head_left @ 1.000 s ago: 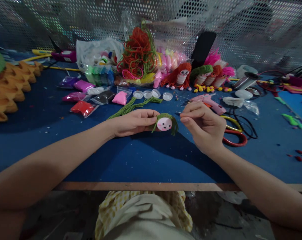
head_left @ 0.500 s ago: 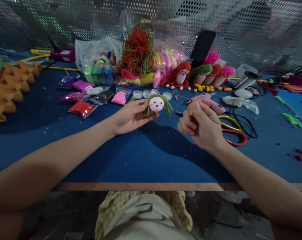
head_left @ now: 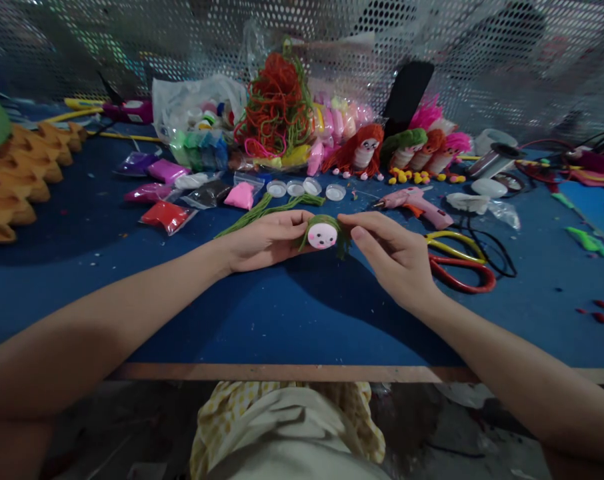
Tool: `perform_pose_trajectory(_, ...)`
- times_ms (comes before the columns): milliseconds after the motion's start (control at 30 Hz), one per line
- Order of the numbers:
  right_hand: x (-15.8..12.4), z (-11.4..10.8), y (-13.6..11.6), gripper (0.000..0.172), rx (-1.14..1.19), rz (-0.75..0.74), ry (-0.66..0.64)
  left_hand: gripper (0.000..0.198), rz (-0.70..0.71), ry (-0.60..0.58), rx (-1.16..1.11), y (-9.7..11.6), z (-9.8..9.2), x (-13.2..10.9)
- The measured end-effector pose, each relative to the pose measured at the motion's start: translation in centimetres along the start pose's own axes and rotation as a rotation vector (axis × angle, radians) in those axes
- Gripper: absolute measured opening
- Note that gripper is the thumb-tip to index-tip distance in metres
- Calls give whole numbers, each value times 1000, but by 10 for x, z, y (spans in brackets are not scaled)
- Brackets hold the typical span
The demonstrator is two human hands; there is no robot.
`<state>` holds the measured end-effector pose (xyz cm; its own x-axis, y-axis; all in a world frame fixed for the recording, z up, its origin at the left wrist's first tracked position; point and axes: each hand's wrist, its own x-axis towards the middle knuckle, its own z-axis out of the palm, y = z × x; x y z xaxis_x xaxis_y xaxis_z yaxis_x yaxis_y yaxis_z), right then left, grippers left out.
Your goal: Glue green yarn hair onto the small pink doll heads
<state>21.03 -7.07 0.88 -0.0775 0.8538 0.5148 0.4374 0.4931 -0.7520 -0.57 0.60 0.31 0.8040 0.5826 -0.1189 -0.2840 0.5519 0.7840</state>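
Observation:
A small round doll head (head_left: 323, 236) with a white face, pink cheeks and green yarn hair is held by my left hand (head_left: 267, 240), thumb and fingers closed on its left side. From the right, my right hand (head_left: 395, 257) reaches in, its index fingertip at the yarn hair and its thumb a little apart from it. Whether yarn lies between those fingers is hard to see. Behind the left hand lies a bundle of green yarn (head_left: 255, 212). Scissors (head_left: 462, 263) with one yellow and one red handle rest beside the right hand.
A pink glue gun (head_left: 416, 204) lies beyond the right hand. Several finished yarn dolls (head_left: 363, 155) stand at the back, next to a yarn pile (head_left: 275, 107). Clay packets (head_left: 167, 215) lie left, clear round caps (head_left: 335, 192) mid-table, an orange egg-tray-like piece (head_left: 27, 177) far left.
My right hand has moved left from beside the glue gun to the doll head, and its fingers have uncurled. The head has shifted slightly right and down and tilted, still in my left hand.

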Motion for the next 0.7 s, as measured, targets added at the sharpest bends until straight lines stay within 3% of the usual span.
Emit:
perform_pose_trajectory(400,-1,2,5,22,-16,-114,40,10,8,56,20,-1,1,-1)
perform_pose_trajectory(533,0,1,4,15,-1,-65,32,12,13,63,28,0,1,-1)
perform_pose_trajectory(700,2,0,5,9,68,60,114,9,17,30,26,-1,2,-1)
